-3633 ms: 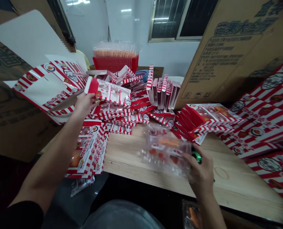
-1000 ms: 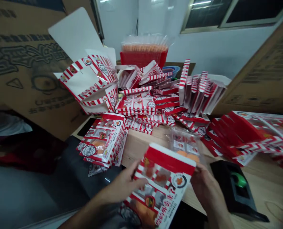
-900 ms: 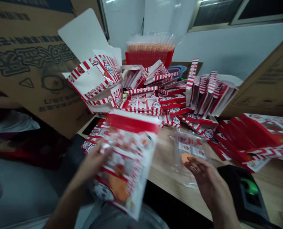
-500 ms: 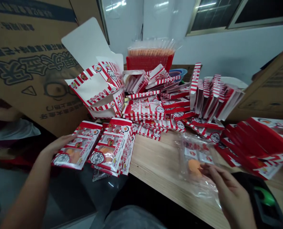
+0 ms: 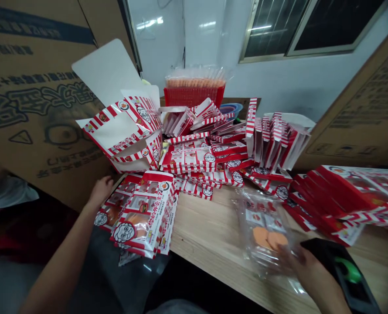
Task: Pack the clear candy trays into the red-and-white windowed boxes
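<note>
My left hand (image 5: pixel 101 192) is at the left edge of a red-and-white printed packet (image 5: pixel 120 198), its fingers loosely bent and apart, with no hold on the packet to be seen. Overlapping that packet is a small stack of like packets (image 5: pixel 144 209) with clear windows, jutting past the table edge. My right hand (image 5: pixel 300 264), smeared by motion, has its fingers at the lower right of a clear plastic packet (image 5: pixel 251 250). Inside it show two orange discs (image 5: pixel 269 238) and small printed pieces. The fingers seem to pinch the plastic near the discs; the thumb is unclear.
Printed packets (image 5: pixel 194 159) pile up mid-table, with upright ones (image 5: pixel 272 139) behind. More red packets (image 5: pixel 351 196) are stacked right. A black tape dispenser (image 5: pixel 351 274) stands near my right hand. Large cartons (image 5: pixel 59 170) flank the table; a red basket (image 5: pixel 194 96) is at the back.
The left packet has moved right against the stack, and my left hand has come off its lower edge. My right hand shifted lower on the clear packet; two discs show now instead of one.
</note>
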### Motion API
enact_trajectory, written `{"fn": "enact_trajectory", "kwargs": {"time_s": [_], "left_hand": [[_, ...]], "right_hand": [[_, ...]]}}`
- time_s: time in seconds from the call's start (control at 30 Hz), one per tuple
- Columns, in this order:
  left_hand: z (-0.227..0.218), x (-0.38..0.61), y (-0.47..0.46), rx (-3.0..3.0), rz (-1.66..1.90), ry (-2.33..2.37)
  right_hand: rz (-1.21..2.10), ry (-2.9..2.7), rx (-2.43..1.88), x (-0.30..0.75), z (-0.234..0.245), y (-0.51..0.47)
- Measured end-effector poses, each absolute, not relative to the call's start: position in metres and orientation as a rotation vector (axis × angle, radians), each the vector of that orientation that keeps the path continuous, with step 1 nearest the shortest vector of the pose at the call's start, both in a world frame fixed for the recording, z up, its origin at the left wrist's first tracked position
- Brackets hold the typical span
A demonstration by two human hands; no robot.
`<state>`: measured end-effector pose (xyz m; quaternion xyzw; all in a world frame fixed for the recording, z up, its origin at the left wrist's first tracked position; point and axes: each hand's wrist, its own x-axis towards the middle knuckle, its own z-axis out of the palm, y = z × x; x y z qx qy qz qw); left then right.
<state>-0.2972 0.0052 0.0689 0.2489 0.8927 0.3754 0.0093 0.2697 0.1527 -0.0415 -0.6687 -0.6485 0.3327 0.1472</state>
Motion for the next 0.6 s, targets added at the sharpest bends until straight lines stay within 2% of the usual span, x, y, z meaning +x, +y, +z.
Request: {"fn": "enact_trajectory", "kwargs": {"time_s": [0.17,0.27,0.4,0.5,0.6], "left_hand": [[0.141,-0.264,0.022,1.069,1.564,3.046],[0.164,-0.228,0.046,1.454,1.513,2.883],[0.149,-0.185,0.101,1.791,1.048,2.480],[0.123,-0.176,0.144,1.683,0.829,2.391],[0.106,-0.179,0.169,1.496,0.758,2.392]], "right_hand": [[0.764,-1.820,-1.990,0.273,-0.026,0.157],[0.589,-1.793,-1.939,0.269,-0.017,0.152],[0.481,-1.666,-1.837,0.262,-0.007,0.138],[0.497,-1.594,-1.676,0.263,-0.007,0.122],[0.645,-1.474,-1.598,0.267,-0.016,0.104]]}}
